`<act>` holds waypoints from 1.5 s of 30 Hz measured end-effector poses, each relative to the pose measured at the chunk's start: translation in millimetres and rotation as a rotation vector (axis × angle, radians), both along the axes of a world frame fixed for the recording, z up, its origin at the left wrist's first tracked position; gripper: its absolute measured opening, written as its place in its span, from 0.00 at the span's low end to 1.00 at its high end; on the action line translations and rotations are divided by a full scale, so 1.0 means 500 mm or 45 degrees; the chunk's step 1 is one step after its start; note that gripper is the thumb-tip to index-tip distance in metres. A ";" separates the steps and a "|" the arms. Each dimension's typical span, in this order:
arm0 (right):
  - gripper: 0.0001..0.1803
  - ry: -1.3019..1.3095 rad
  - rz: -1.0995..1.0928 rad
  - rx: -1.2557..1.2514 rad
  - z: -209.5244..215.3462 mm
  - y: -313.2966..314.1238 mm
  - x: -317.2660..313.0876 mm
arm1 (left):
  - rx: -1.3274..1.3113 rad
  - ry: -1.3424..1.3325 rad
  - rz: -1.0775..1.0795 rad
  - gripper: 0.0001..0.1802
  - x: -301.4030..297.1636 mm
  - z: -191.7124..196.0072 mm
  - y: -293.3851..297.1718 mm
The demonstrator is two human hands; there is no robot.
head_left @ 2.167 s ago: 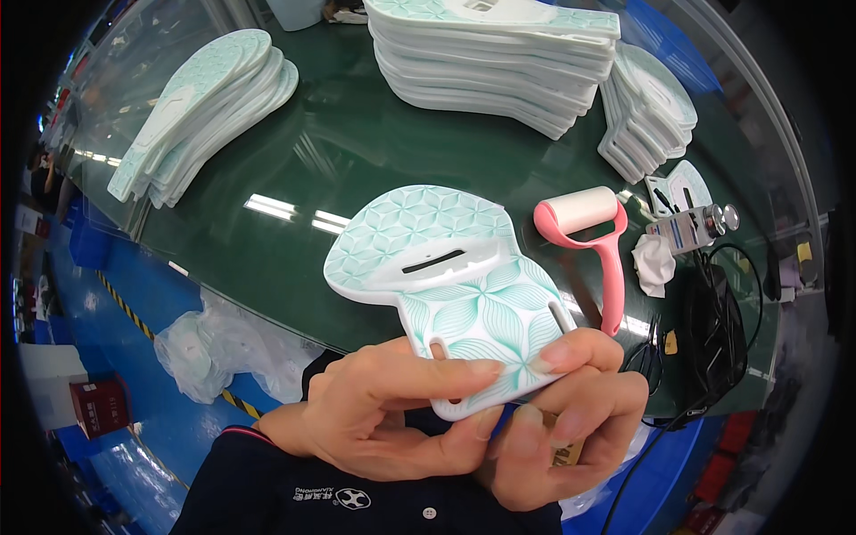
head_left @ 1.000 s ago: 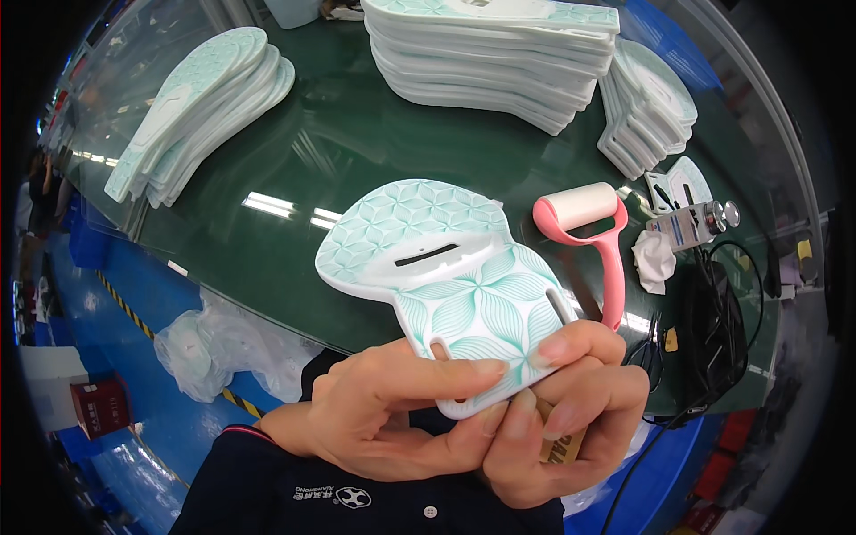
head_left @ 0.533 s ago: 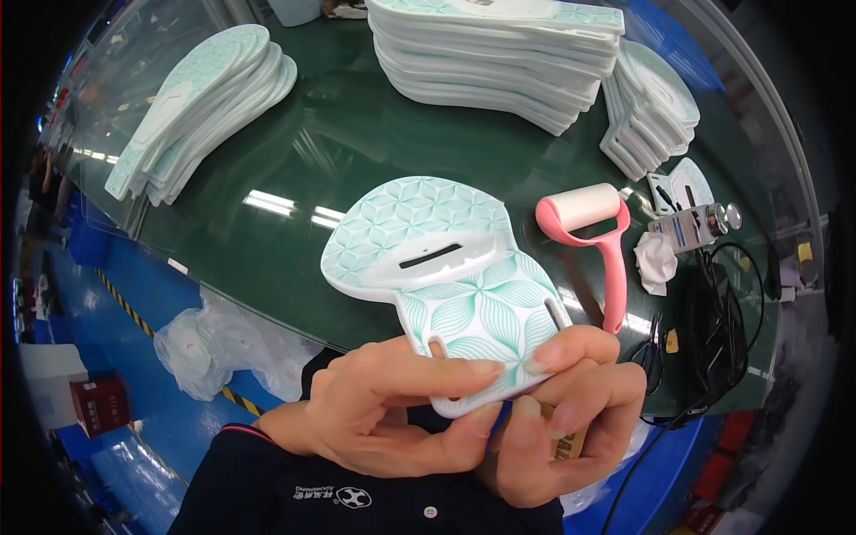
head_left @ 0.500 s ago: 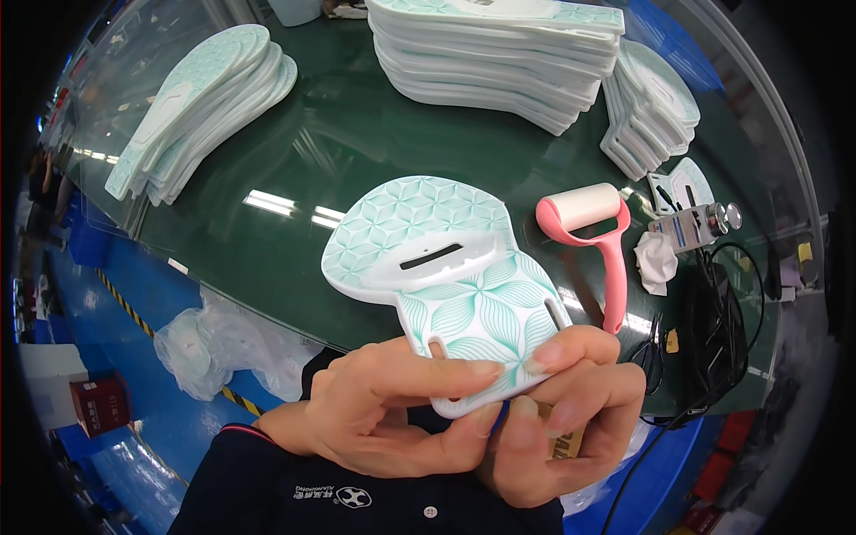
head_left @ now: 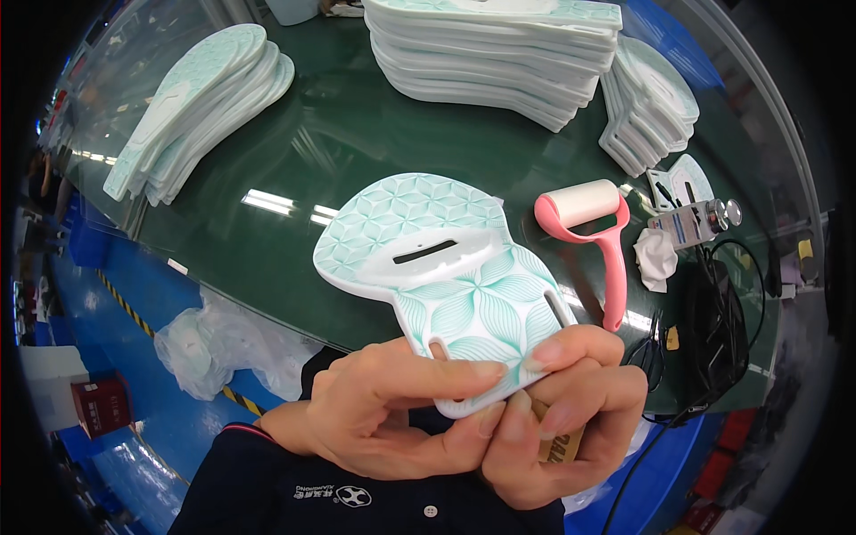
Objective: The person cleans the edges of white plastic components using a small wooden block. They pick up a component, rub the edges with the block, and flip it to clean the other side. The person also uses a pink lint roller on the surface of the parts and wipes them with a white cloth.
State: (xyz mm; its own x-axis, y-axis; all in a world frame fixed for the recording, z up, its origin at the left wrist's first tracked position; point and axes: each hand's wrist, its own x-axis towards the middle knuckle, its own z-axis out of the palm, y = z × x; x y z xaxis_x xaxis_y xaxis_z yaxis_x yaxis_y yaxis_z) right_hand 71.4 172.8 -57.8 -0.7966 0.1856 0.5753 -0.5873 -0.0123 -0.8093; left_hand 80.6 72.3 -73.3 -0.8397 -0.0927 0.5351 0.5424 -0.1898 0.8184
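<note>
Both hands hold a white plastic panel (head_left: 477, 299) with a green petal pattern, a rounded far end, a raised dark slot across its middle and smaller side slots. My left hand (head_left: 392, 406) grips the near edge, thumb on top and fingers beneath. My right hand (head_left: 571, 419) pinches the near right corner beside it, thumb and fingertips close to the left thumb. A small tan piece with dark print (head_left: 560, 446) sits inside the curled right fingers; its kind is mostly hidden. The fingertips under the panel are partly hidden.
Stacks of similar panels stand at the far left (head_left: 201, 116), far middle (head_left: 490, 62) and far right (head_left: 651, 107) of the dark green table (head_left: 330, 134). At right are a pink-handled lint roller (head_left: 613, 276), crumpled tissue (head_left: 656, 259), a clear bottle (head_left: 691, 225), scissors (head_left: 654, 357) and a black bag (head_left: 713, 330).
The panel's far end has shifted slightly left and tilted a little. The right fingertips have moved slightly at its near edge, showing more of the tan piece. Both hands keep hold.
</note>
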 end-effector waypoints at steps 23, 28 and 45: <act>0.14 0.042 0.114 -0.125 -0.010 0.006 -0.004 | -0.005 -0.040 -0.027 0.17 0.001 -0.004 -0.010; 0.15 0.058 0.069 0.048 -0.007 0.009 -0.006 | -0.043 -0.026 0.018 0.17 0.002 -0.009 -0.006; 0.17 0.019 0.161 -0.188 -0.002 0.026 -0.001 | -0.303 -0.113 -0.161 0.19 -0.010 0.032 -0.037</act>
State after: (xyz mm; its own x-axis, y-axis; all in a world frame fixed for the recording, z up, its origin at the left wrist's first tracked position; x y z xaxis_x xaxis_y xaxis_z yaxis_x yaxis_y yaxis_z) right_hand 71.0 185.7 -58.9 -0.8103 0.1678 0.5614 -0.5857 -0.2045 -0.7843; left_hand 75.6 53.7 -57.5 -0.8813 0.1354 0.4527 0.4505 -0.0483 0.8915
